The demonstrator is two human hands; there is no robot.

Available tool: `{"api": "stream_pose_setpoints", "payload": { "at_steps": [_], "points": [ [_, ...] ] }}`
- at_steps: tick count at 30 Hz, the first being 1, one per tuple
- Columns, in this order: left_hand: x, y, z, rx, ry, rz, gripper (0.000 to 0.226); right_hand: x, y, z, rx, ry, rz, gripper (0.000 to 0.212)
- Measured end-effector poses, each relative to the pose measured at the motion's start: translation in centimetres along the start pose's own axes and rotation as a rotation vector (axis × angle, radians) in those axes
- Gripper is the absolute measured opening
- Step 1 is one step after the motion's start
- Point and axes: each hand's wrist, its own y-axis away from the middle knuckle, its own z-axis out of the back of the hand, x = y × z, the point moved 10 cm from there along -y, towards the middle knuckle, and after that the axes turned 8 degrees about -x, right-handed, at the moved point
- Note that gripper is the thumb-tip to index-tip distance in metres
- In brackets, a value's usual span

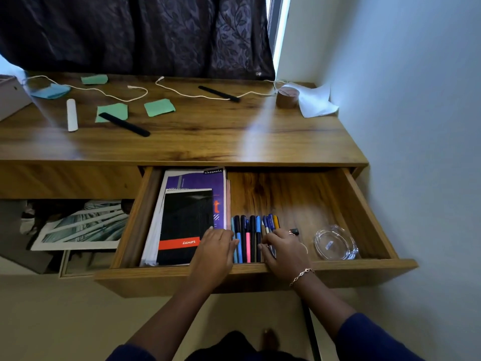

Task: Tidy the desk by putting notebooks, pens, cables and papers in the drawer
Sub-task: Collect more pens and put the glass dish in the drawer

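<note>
Left hand [216, 246] and right hand [284, 250] flanking pens [246, 237], inside drawer [286, 194]

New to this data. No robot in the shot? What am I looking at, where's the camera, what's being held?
There is no machine here. A person works with bare hands, and the single picture comes from a wide-angle camera worn on their head, looking forward and down.

An open drawer under a wooden desk holds a black notebook lying on a purple notebook. A row of pens lies beside them, and a clear glass dish sits on the right.

The left hand lies flat where the black notebook meets the pens. The fingers of the right hand curl over the rightmost pens; I cannot tell whether it holds them or just nudges them.

On the desk top lie white cables, green paper slips and a white sheet in the far right corner.
</note>
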Motion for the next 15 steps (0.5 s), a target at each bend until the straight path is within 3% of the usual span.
{"api": "stream_pose_setpoints", "payload": {
  "at_steps": [2, 5, 11, 15],
  "points": [
    [-0.4, -0.3, 0.1, -0.017, 0.008, -0.045, 0.041, -0.1, -0.4, 0.0, -0.021, 0.004, 0.009, 0.012],
    [0.2, -1.6, -0.2, 0.023, 0.04, -0.012, 0.035, -0.2, -1.7, -0.1, -0.047, 0.015, 0.028, 0.012],
    [1.2, -5.1, -0.4, -0.016, 0.049, -0.042, 0.045, 0.2, -5.2, -0.3, -0.106, 0.022, 0.193, 0.034],
    [1.8, -8.2, -0.8, -0.044, -0.049, -0.118, 0.054, 0.0, -7.8, -2.4, 0.017, 0.136, 0.304, 0.063]
  ]
}}
